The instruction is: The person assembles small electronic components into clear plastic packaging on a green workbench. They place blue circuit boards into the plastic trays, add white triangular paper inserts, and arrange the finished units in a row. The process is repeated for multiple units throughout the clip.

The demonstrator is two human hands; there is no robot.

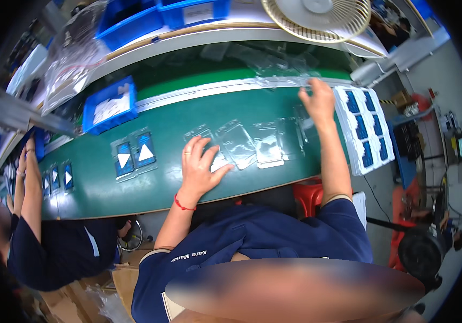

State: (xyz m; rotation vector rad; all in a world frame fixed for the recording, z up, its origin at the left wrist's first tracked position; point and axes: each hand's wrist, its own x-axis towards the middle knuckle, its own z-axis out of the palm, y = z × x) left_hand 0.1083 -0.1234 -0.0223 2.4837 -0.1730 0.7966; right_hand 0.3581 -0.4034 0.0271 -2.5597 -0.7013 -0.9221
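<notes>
My left hand point(197, 168) lies palm down with fingers spread, partly over a clear plastic bag point(201, 131) on the green table. To its right lie another clear bag point(237, 145) and a bag with a pale flat insert point(268, 149). My right hand point(320, 101) is raised toward the back of the table, its thumb and index finger apart. Nothing shows between them. Just beyond its fingertips is a heap of loose clear bags point(279, 67). Another clear bag point(309, 129) lies beside the right wrist, partly hidden by it.
A white tray point(356, 137) of blue parts stands at the right end. Two bagged blue items with white triangles point(145, 153) lie left. Behind them is a blue bin point(110, 106) of white pieces. A co-worker's arm point(31, 188) reaches in at far left. A fan point(317, 16) sits on the shelf.
</notes>
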